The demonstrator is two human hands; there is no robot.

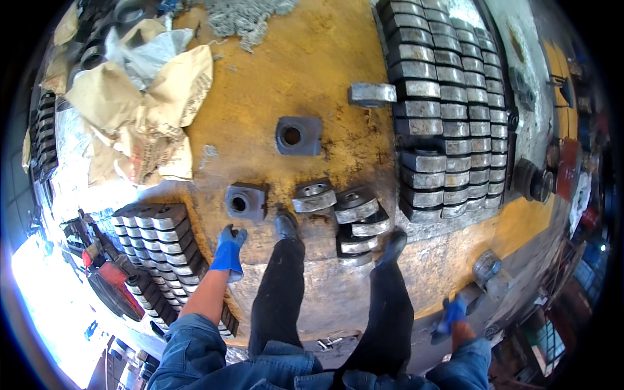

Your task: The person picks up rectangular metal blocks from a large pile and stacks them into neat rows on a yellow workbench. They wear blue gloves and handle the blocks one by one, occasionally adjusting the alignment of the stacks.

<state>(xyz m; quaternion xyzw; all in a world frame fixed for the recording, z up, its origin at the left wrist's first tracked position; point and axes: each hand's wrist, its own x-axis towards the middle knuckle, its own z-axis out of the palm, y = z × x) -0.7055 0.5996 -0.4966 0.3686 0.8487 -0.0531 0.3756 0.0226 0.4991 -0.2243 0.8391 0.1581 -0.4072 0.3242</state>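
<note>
Beyond the fingertips of the left hand (230, 248), a dark metal block with a round hole (256, 200) lies near but apart from it, just left of the person's left shoe (286, 225). Between and ahead of the feet sits a loose cluster of metal blocks with curved faces (356, 209), right of that holed block. Farther out lies a second holed block (310, 138). Off to the near right, the right hand (454, 312) is beside dark metal pieces; whether it touches them is unclear.

The floor (253, 97) is worn yellow and stained. A stack of blocks (162, 224) stands at the near left, a taller array of them (448, 117) at the far right, with one single block (372, 95) by its left edge. Torn brown paper sacks (140, 117) lie far left, a grey shaggy heap (244, 19) farther still.

The left forearm reaches forward, its blue-gloved hand free of any object, fingers parted. The right arm angles outward; its glove's grip cannot be told.
</note>
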